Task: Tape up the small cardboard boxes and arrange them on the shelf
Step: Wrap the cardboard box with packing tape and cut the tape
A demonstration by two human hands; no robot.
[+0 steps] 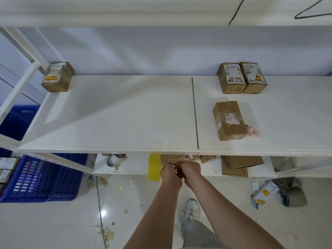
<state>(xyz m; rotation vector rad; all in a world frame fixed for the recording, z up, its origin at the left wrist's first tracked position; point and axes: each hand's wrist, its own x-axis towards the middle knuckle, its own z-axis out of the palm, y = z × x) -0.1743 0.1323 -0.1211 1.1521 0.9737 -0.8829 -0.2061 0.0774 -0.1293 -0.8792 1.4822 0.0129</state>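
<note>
Both hands meet just below the front edge of the white shelf [107, 112], over a brown cardboard box [169, 159] that is mostly hidden behind them and under the shelf lip. The left hand [169, 174] has its fingers curled forward against the box, beside a yellow roll of tape [154, 167] that stands on edge just to its left; whether the fingers actually close on the box or the tape end cannot be told. The right hand [191, 170] is curled too, knuckles up, touching the left hand, and what it pinches is hidden. The box's long axis cannot be told.

On the shelf, a taped box [228, 120] lies flat on the right half, its long axis running front to back and tilted slightly to the left at the far end. A small pink cutter [253, 133] lies touching its near right corner. Behind it, two labelled boxes [242, 78] stand side by side, touching, near the back wall. A single box [58, 77] sits at the far left back corner. Flattened cardboard [239, 166] lies on the lower shelf to the right of the hands. A blue crate [45, 177] stands on the floor at the left.
</note>
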